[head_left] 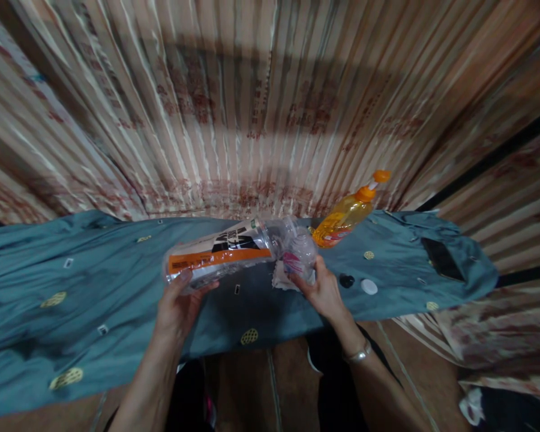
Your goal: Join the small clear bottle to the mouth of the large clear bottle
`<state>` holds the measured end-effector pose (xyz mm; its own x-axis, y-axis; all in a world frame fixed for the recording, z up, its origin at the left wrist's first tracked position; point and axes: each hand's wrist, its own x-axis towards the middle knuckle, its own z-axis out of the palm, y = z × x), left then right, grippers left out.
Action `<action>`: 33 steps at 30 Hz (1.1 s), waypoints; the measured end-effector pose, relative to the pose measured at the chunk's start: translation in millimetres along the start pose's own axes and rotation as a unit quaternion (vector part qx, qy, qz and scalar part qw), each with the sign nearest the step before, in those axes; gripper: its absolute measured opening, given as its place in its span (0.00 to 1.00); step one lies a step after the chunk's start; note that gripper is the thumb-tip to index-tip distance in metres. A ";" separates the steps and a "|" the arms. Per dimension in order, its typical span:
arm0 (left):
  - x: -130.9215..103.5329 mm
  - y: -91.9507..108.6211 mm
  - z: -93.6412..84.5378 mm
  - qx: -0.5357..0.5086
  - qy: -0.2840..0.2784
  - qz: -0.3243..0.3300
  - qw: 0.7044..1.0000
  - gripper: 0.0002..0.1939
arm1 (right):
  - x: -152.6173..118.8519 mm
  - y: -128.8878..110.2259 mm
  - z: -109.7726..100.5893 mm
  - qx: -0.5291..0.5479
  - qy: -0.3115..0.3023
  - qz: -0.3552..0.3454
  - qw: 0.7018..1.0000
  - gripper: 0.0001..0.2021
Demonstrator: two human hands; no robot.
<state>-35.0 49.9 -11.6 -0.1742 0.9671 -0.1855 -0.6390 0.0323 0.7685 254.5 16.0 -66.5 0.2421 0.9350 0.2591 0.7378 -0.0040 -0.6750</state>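
Head view: the left hand holds a large clear bottle by its base end, the thumb on the near side and the other fingers passing beneath, clamped on the plastic. The bottle lies tilted close to level, its neck end slightly higher and pointing toward the right hand. Its label is white, black and orange (the lettering is too blurred to read). The right hand has its fingers closed on a small clear bottle with pink print, which sits right by the neck of the large one; whether the two mouths touch, I cannot tell (clear plastic overlaps clear plastic there). A metal bracelet circles the right wrist.

Both bottles are over the middle of a long surface covered in teal cloth with yellow patches. Partly behind the small bottle is a pale, crumpled piece (perhaps tissue or fabric). Beyond the right hand stands a pump bottle of orange liquid, with an orange top. Nearer, to the right of that hand, a black cap and a white disc lie close together, and a dark phone rests toward the right end. Pleated curtains hang behind.
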 end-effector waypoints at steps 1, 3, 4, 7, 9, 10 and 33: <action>-0.1 -0.8 -0.6 -0.002 -0.005 -0.002 1.000 0.23 | 0.0 0.1 -0.4 0.003 0.000 -0.004 1.000 0.25; -0.4 -2.0 -1.7 -0.004 -0.009 -0.005 1.000 0.22 | 0.3 0.3 -1.6 0.007 0.001 -0.010 1.000 0.22; -0.6 -2.4 -2.2 -0.004 -0.009 -0.006 1.000 0.22 | 0.5 0.3 -2.2 0.008 0.002 -0.010 1.000 0.21; -0.6 -2.3 -3.3 0.001 -0.014 -0.012 1.000 0.21 | 1.1 -0.4 -4.2 0.015 -0.001 -0.005 1.000 0.20; -0.3 -1.2 -3.9 0.004 -0.016 -0.014 1.000 0.22 | 1.4 -1.4 -5.2 0.024 -0.005 -0.003 1.000 0.22; -0.2 -0.5 -4.1 0.005 -0.014 -0.014 1.000 0.23 | 1.4 -1.9 -5.5 0.027 -0.007 -0.003 1.000 0.22; 3.8 9.6 -7.1 0.021 -0.011 0.003 1.000 0.25 | -2.2 1.0 4.1 -0.029 0.045 -0.012 0.999 0.28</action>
<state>-47.1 52.2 -9.3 -0.1613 0.9723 -0.1689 -0.6057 0.0376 0.7948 252.2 15.5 -70.6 0.2767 0.8997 0.3375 0.7789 -0.0043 -0.6271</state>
